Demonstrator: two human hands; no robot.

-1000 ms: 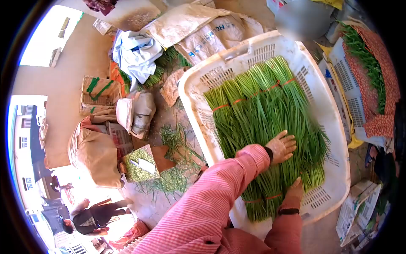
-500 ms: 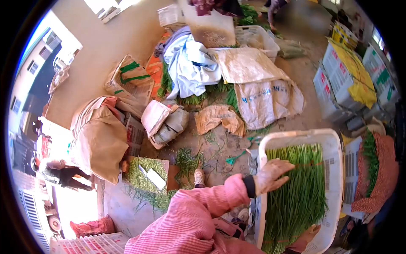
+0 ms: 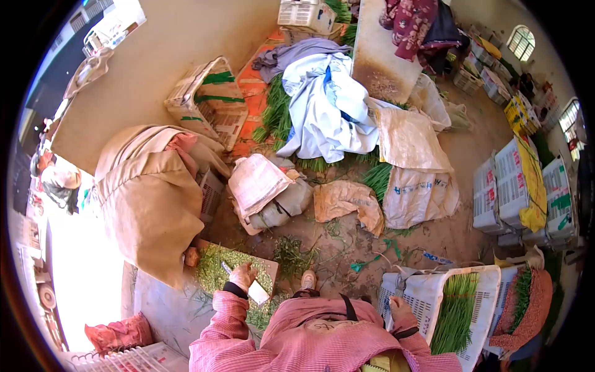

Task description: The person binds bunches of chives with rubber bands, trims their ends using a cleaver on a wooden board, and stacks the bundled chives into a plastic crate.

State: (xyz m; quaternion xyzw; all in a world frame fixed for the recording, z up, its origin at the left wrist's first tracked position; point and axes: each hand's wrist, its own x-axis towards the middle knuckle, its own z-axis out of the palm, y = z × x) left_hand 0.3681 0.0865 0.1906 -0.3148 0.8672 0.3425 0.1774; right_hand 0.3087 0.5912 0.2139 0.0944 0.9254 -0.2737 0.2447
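My left hand (image 3: 243, 276) is over a cleaver (image 3: 258, 293) on a board (image 3: 268, 266) strewn with chopped green bits. The fingers look apart above the join of handle and blade, and the handle end shows beyond them. My right hand (image 3: 400, 308) is beside the near wall of a white plastic crate (image 3: 423, 291), its fingers curled; I cannot tell what is in them. Long green stalks (image 3: 455, 313) lie in this crate, which appears tilted at the lower right.
Cloth-covered bundles (image 3: 149, 192) stand to the left. A pale blue cloth (image 3: 328, 105) and woven sacks (image 3: 415, 167) cover greens ahead. Stacked white crates (image 3: 511, 183) line the right. Scraps of greenery (image 3: 291, 254) litter the floor, and another person (image 3: 412, 28) is at the back.
My left hand has moved from the stalks in the crate leftward to the cleaver. My right hand has come out of the crate to its near side. The view has turned left.
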